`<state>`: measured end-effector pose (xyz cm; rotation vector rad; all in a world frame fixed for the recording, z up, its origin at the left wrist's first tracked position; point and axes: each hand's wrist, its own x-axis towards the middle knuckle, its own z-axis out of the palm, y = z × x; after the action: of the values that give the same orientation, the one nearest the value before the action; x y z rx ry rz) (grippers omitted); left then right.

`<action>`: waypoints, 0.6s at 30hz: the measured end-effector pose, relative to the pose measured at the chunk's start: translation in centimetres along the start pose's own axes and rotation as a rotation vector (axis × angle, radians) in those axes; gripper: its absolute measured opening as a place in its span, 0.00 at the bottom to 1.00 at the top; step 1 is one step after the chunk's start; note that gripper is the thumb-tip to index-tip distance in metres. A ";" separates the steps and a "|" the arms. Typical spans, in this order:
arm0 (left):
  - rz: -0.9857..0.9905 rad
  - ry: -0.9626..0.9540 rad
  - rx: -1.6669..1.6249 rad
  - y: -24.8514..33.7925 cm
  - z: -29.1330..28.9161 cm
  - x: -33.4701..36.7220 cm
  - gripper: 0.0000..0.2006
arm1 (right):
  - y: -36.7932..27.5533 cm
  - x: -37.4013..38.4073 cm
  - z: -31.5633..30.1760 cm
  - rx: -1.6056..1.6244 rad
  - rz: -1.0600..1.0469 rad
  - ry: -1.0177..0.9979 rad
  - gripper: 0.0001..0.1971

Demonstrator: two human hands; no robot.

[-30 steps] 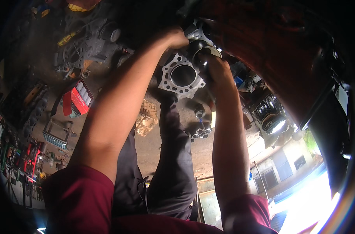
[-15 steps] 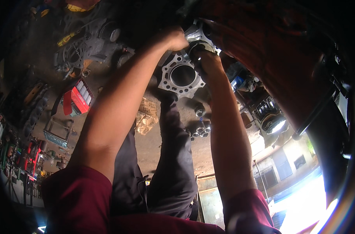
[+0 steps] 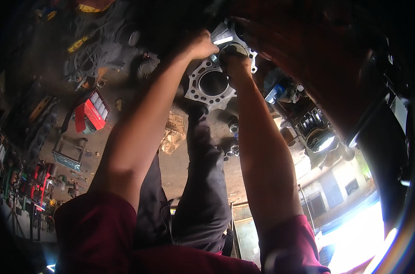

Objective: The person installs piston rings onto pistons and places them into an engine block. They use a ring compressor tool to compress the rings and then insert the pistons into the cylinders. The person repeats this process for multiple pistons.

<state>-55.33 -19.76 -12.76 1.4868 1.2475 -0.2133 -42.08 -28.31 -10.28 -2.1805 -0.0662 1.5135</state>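
An engine block [image 3: 220,101] stands in front of me, its pale metal top face pierced by round bores and small holes. The nearest cylinder bore [image 3: 213,83] is uncovered. My right hand [image 3: 238,63] is over the bore beyond it, with its fingers down in shadow and hidden. My left hand [image 3: 203,44] is curled closed at the block's far left side, beside a bright, flat metal surface [image 3: 223,39]. What the left fingers hold, if anything, does not show.
A red box [image 3: 91,114] with pale cylinders and a wire-like rack [image 3: 68,157] are on the floor at left. Crumpled brown wrapping [image 3: 173,132] lies by my leg. Small round metal parts [image 3: 231,151] sit near my right forearm. A large reddish panel [image 3: 317,68] slopes along the right.
My right hand and forearm have shifted left over the bore, now covering some of the small metal parts. The left hand has barely moved, staying closed. The view has shifted slightly.
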 end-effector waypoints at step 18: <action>-0.097 0.004 -0.040 1.2 0.0 -0.1 0.17 | 4.1 8.3 0.1 -0.347 -0.149 -0.044 0.05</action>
<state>-54.46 -19.57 -11.96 1.3949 1.3211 -0.2483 -39.88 -29.37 -19.20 -2.3412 -0.5304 1.5572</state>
